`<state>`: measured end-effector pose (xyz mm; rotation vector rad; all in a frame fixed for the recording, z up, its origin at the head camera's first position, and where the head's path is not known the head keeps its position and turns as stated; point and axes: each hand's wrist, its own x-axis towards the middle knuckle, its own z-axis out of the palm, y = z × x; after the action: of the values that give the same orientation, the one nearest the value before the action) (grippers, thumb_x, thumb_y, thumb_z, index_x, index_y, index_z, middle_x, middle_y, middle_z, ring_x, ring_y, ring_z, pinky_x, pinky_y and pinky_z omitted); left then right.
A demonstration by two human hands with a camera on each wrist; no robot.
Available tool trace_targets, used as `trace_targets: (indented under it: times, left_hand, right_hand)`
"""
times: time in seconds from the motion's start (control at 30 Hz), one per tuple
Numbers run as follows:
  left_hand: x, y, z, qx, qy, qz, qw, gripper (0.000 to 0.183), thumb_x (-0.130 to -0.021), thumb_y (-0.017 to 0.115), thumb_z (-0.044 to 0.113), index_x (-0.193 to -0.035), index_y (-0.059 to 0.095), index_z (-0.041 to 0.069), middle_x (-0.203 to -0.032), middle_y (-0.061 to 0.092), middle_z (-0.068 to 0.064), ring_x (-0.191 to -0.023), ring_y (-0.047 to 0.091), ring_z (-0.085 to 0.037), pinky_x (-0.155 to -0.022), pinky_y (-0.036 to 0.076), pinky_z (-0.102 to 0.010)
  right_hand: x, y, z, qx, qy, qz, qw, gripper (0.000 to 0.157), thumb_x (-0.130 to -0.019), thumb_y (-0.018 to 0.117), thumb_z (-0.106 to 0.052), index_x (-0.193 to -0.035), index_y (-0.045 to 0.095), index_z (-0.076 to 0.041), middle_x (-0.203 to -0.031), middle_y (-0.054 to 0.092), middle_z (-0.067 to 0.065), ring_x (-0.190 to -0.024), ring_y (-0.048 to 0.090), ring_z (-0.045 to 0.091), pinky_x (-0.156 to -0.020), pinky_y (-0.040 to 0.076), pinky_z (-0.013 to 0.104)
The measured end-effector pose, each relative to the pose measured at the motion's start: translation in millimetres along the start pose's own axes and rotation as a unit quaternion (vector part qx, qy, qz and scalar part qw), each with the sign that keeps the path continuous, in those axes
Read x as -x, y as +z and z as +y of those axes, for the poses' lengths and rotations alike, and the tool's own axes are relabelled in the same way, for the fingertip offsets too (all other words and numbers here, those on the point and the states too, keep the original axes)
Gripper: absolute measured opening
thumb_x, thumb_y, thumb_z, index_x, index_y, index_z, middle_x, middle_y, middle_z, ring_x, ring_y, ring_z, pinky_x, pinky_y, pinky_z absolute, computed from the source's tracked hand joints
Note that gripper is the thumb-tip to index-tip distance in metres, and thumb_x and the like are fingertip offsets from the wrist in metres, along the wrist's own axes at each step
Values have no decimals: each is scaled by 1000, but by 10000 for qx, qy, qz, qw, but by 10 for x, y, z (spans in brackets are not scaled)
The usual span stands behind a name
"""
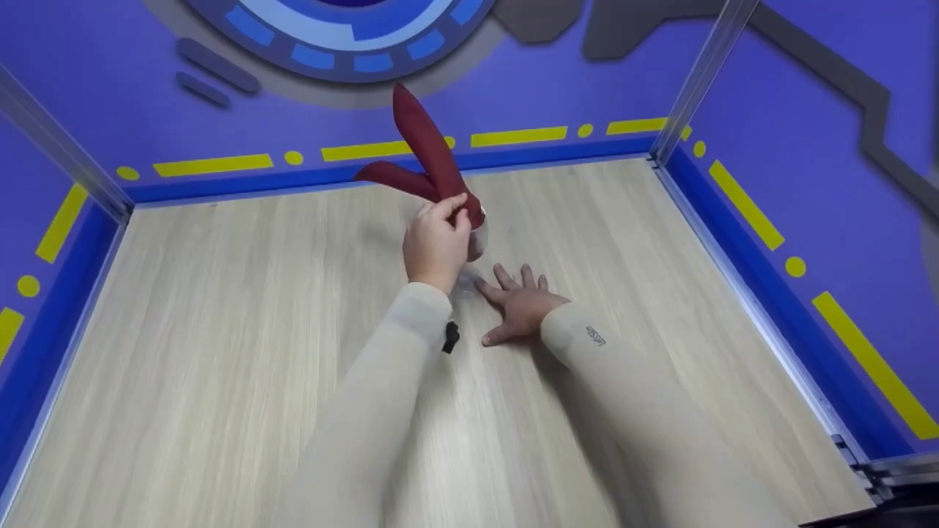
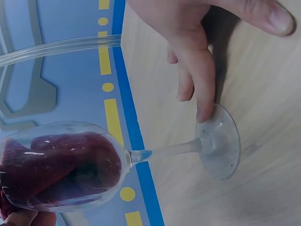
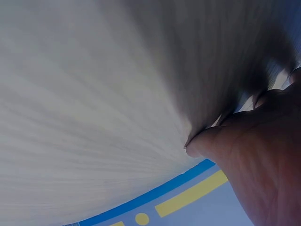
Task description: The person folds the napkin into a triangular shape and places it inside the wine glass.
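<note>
A clear stemmed wine glass (image 2: 219, 146) stands on the wooden table, its round foot flat on the surface. Dark red cloth (image 1: 425, 143) is stuffed inside the bowl, and two long ends of it stick up past the rim. My left hand (image 1: 438, 246) pinches the cloth at the mouth of the glass. Lower down, my right hand (image 1: 522, 309) rests on the table with fingers spread, its index fingertip on the edge of the foot. The right wrist view shows the right thumb and fingers (image 3: 207, 141) against the tabletop.
Blue-purple panels (image 1: 352, 121) with yellow dashes wall the table (image 1: 220, 330) at the back and both sides. Metal posts (image 1: 704, 73) stand at the corners, and a metal rail edges the right side.
</note>
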<state>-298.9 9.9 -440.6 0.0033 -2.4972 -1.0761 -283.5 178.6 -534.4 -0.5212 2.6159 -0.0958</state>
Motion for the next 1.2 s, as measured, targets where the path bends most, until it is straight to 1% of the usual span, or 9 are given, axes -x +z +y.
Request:
trace_targets:
  times: [0.1, 0.4, 0.5, 0.6, 0.7, 0.83, 0.93, 1.2]
  left_hand:
    - [0, 3, -12, -111, 112, 15, 9999, 28, -90, 54, 36, -116, 65, 38, -97, 66, 8, -90, 62, -12, -80, 51, -32]
    - [1, -19, -13, -544, 421, -127, 9976, 32, -92, 50, 38, -121, 61, 37, -102, 66, 6, -93, 60, -16, -84, 49, -35]
    - [-1, -35, -9, -698, 571, -154, 9958, 33, -92, 48, 37, -123, 60, 35, -100, 66, 5, -93, 59, -18, -85, 48, -36]
    - [6, -47, -12, -984, 773, -215, 9919, 35, -93, 46, 37, -126, 58, 34, -98, 65, 2, -92, 58, -21, -83, 49, -38]
    - [16, -58, -22, -1312, 1019, -282, 9857, 38, -94, 43, 38, -130, 54, 33, -98, 64, 0, -88, 57, -22, -79, 49, -39]
    - [22, -82, -39, -1587, 1268, -379, 9784, 42, -94, 40, 40, -134, 50, 31, -98, 63, -2, -82, 54, -21, -76, 48, -37]
    - [23, -103, -52, -1737, 1373, -426, 9742, 44, -94, 39, 40, -136, 48, 30, -99, 63, -3, -80, 52, -21, -77, 46, -37]
    - [1, -149, -85, -2035, 1562, -463, 9654, 46, -94, 36, 39, -139, 44, 29, -106, 59, -7, -85, 48, -24, -79, 44, -38]
  right_hand:
    - [6, -9, -2, -62, -8, -12, 10000, 111, -59, 58, -81, -146, 1, -43, -157, -5, 5, -137, -7, 51, -106, 6, 67]
    - [-8, 2, 6, -139, 28, -95, 9999, 112, -58, 58, -81, -146, 0, -44, -157, -6, 5, -138, -8, 49, -106, 4, 68]
    - [-6, 3, 9, -136, 22, -70, 9999, 111, -59, 59, -81, -146, 1, -44, -157, -6, 5, -138, -8, 49, -106, 5, 68]
    - [-3, 6, 9, -86, -13, -22, 10000, 110, -59, 58, -81, -146, 1, -44, -157, -5, 4, -138, -7, 49, -106, 6, 67]
    - [2, 8, 10, -51, -18, 19, 10000, 110, -59, 58, -82, -146, 2, -44, -157, -5, 5, -138, -7, 49, -106, 6, 67]
    - [-1, 9, 11, -73, 23, 30, 10000, 110, -59, 59, -81, -146, 2, -44, -157, -5, 5, -138, -7, 49, -106, 6, 67]
    - [-15, 19, 15, -83, 33, 15, 10000, 111, -58, 58, -82, -146, 2, -45, -157, -5, 5, -138, -8, 49, -107, 5, 67]
    - [-36, 38, 21, -45, -14, 72, 10000, 111, -58, 58, -82, -146, 1, -44, -157, -4, 5, -138, -7, 49, -106, 5, 68]
